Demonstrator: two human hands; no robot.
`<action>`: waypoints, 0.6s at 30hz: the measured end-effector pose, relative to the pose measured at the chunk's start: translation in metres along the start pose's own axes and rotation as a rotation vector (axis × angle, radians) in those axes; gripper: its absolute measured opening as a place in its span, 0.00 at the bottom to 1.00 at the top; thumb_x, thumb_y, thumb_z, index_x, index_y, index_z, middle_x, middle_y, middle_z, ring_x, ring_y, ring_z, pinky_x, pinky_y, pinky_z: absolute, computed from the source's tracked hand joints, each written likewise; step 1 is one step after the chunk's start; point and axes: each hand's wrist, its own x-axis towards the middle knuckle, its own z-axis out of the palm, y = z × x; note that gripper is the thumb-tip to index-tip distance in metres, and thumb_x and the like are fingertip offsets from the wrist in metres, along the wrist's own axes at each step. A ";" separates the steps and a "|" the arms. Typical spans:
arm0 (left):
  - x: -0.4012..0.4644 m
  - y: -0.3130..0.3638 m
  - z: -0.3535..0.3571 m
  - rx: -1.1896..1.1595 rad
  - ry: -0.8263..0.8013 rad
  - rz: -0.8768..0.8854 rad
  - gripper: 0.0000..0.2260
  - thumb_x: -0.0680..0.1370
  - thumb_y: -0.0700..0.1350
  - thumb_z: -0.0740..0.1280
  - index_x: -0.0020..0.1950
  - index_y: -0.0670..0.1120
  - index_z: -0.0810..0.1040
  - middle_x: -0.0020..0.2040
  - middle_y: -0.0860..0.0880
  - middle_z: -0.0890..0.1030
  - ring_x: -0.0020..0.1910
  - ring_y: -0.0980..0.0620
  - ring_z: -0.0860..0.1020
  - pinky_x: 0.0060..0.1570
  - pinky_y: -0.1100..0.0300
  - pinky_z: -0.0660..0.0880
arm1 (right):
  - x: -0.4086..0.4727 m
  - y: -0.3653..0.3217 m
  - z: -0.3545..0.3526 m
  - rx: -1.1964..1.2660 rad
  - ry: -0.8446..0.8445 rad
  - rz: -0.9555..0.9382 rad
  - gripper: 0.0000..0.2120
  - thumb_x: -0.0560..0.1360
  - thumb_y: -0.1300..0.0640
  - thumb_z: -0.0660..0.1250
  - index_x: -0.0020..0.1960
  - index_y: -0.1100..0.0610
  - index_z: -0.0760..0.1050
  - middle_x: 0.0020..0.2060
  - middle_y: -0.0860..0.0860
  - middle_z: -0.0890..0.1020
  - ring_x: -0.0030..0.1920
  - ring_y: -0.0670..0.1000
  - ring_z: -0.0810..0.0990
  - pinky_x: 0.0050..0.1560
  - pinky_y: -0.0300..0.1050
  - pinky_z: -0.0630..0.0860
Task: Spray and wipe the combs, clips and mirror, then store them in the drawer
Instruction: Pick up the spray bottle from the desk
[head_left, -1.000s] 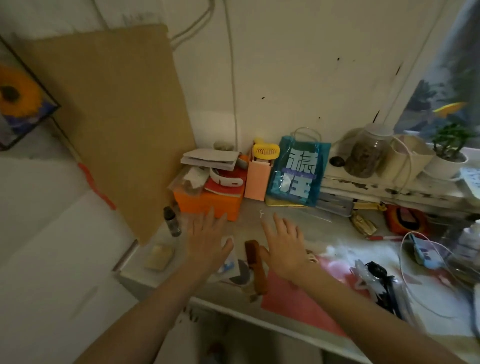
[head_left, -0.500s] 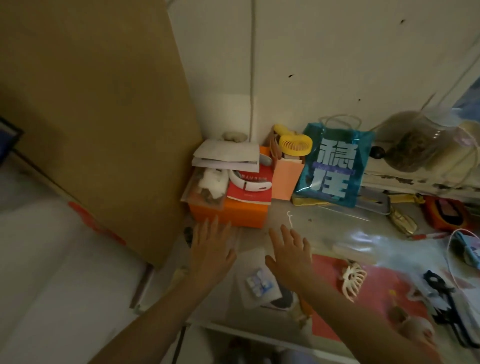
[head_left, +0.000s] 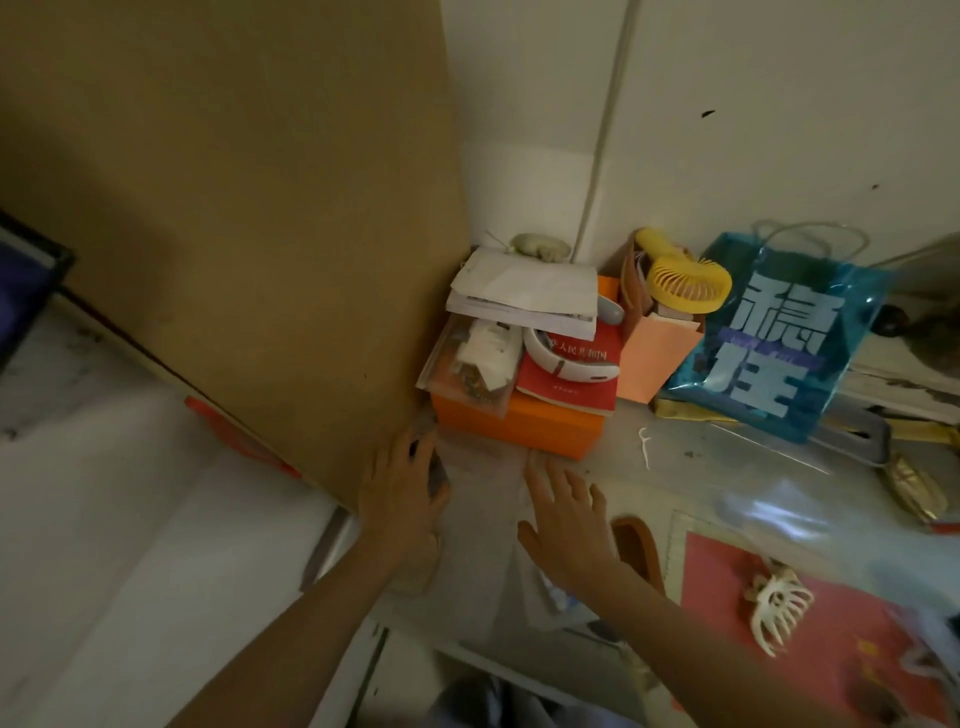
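2 bare forearms with no sleeves, watch or rings; left hand (head_left: 400, 488) and right hand (head_left: 566, 525) ungloved.

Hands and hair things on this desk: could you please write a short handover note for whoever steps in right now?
Left hand: open, fingers straight, over a small dark bottle beside the orange box; no grip visible.
Right hand: open, flat above the desk, holding nothing.
Brown comb lies just right of the right hand; cream claw clip sits on the pink mat.
Mirror and drawer: cannot be made out.
Done: nothing visibly cleaned or stored.
Left: spray, wipe, store everything.
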 end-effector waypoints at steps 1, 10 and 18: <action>0.003 -0.001 -0.001 -0.064 0.013 0.002 0.26 0.70 0.49 0.73 0.66 0.45 0.72 0.62 0.44 0.76 0.54 0.43 0.77 0.49 0.51 0.74 | 0.001 -0.001 0.003 0.004 -0.026 0.003 0.30 0.78 0.45 0.57 0.75 0.50 0.48 0.75 0.53 0.54 0.74 0.56 0.54 0.72 0.58 0.53; 0.016 -0.010 0.006 -0.435 -0.038 -0.005 0.15 0.74 0.36 0.69 0.60 0.43 0.76 0.59 0.44 0.74 0.55 0.46 0.75 0.50 0.64 0.69 | 0.008 -0.010 0.021 0.057 -0.171 0.004 0.30 0.80 0.45 0.54 0.77 0.50 0.45 0.77 0.54 0.49 0.76 0.56 0.48 0.73 0.58 0.46; 0.016 0.005 -0.020 -0.907 -0.068 -0.098 0.16 0.69 0.36 0.75 0.54 0.49 0.78 0.55 0.47 0.78 0.52 0.51 0.78 0.49 0.71 0.73 | 0.010 -0.013 0.019 0.234 -0.026 -0.019 0.31 0.78 0.45 0.57 0.76 0.51 0.49 0.74 0.50 0.59 0.73 0.52 0.59 0.71 0.49 0.55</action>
